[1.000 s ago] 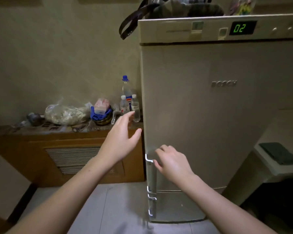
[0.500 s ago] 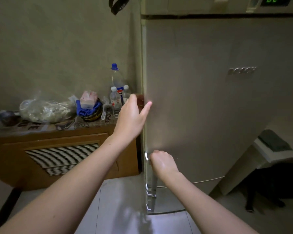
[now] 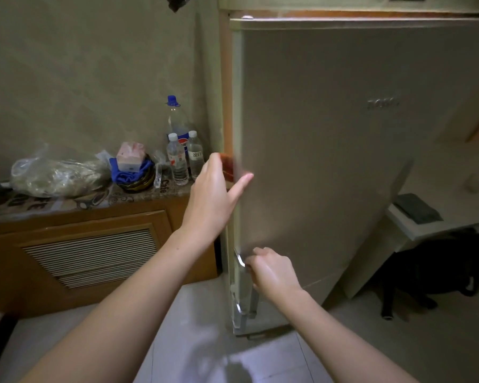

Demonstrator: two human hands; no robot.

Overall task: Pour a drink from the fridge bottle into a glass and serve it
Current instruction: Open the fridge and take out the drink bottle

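Note:
A tall beige fridge fills the right half of the view. Its upper door (image 3: pixel 329 150) stands slightly ajar, with a warm-lit gap along the left and top edges. My right hand (image 3: pixel 271 272) is closed around the metal door handle (image 3: pixel 240 259) low on the door's left side. Higher up, my left hand (image 3: pixel 213 194) grips the door's left edge, fingers hooked into the gap and thumb on the front. The fridge's inside is hidden. No glass is in view.
Left of the fridge a wooden cabinet (image 3: pixel 89 244) carries a large blue-capped soda bottle (image 3: pixel 174 120), two small water bottles (image 3: pixel 177 161), a tissue box (image 3: pixel 130 156) and a plastic bag (image 3: pixel 56 175). A white table (image 3: pixel 426 230) stands at the right, with a dark bag beneath.
The fridge door has come slightly open, showing a lit gap. My left hand moved from the air onto the door edge. My right hand closed on the handle.

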